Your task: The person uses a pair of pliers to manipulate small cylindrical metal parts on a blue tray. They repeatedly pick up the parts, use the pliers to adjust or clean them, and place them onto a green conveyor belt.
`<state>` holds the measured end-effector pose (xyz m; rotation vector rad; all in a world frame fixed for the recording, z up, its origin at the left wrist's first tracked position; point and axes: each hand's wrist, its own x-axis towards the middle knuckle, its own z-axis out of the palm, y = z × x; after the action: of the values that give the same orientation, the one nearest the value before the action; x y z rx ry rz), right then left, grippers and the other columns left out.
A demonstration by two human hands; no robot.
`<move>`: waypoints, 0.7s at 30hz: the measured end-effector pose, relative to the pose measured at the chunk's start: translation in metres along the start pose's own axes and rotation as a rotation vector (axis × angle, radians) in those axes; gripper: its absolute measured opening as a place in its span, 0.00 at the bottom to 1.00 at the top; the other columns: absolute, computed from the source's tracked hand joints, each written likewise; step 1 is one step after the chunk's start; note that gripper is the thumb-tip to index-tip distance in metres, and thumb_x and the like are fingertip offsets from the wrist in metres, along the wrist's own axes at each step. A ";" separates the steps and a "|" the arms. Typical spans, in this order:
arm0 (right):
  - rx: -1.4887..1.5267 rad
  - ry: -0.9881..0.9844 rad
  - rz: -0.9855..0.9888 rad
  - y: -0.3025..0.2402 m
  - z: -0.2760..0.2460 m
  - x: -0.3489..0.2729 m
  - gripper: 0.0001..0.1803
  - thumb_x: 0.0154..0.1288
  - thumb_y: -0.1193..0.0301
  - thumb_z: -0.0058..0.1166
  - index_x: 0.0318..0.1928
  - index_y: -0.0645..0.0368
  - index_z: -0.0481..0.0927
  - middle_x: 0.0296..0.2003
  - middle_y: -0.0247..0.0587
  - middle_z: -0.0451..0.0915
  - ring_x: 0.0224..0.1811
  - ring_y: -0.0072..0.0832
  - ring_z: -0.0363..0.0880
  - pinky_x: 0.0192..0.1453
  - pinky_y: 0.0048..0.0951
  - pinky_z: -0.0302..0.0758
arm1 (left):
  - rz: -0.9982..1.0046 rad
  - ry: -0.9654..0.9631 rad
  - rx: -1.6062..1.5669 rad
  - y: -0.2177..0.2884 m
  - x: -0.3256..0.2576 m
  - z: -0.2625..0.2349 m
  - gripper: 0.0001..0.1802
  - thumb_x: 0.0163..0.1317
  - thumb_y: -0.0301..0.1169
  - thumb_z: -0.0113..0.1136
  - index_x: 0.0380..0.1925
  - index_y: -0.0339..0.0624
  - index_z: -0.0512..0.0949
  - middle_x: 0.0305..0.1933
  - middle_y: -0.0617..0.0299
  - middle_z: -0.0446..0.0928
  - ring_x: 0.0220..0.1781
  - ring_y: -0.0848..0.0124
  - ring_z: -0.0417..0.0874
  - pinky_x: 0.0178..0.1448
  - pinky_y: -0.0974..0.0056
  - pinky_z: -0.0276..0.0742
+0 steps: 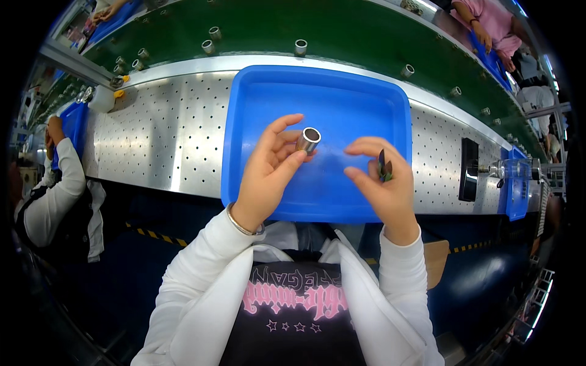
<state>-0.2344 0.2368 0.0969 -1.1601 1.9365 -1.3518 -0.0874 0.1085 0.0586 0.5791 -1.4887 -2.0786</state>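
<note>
My left hand holds a short metal sleeve between thumb and fingers, over the blue tray. The sleeve is tilted, its round open end facing up, and its wall is shiny. Just to the right, also above the tray, is my right hand, apart from the sleeve. Its thumb and forefinger are spread towards the sleeve with nothing between them. A small dark tool with two pointed tips is tucked against its other fingers; most of it is hidden in the hand.
Behind the tray runs a green conveyor carrying several metal sleeves. A perforated metal bench lies on both sides. At right stand a black block and a clear bottle. Other people work at left and far right.
</note>
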 end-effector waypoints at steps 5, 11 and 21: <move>-0.147 -0.052 -0.211 -0.007 0.002 0.023 0.11 0.52 0.79 0.58 0.39 0.61 0.80 0.35 0.39 0.79 0.32 0.29 0.77 0.33 0.27 0.72 | 0.276 -0.124 0.423 -0.002 -0.003 0.009 0.30 0.58 0.14 0.49 0.62 0.40 0.60 0.49 0.54 0.74 0.53 0.66 0.76 0.57 0.65 0.73; -0.196 -0.123 -0.166 -0.006 -0.003 0.032 0.05 0.51 0.77 0.59 0.32 0.61 0.80 0.26 0.36 0.78 0.26 0.25 0.74 0.28 0.25 0.67 | 0.071 -0.134 0.089 -0.001 -0.007 0.006 0.28 0.59 0.19 0.52 0.61 0.40 0.63 0.49 0.52 0.74 0.49 0.66 0.78 0.56 0.65 0.72; -0.052 0.124 -0.068 0.000 0.005 0.013 0.05 0.49 0.78 0.60 0.27 0.61 0.77 0.25 0.30 0.75 0.19 0.14 0.58 0.19 0.19 0.52 | -0.287 -0.032 -0.316 0.004 -0.003 0.002 0.25 0.63 0.27 0.52 0.61 0.39 0.63 0.49 0.53 0.73 0.48 0.68 0.78 0.54 0.69 0.74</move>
<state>-0.2368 0.2236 0.0954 -1.2022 2.0473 -1.4478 -0.0857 0.1107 0.0634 0.6672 -1.1086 -2.4902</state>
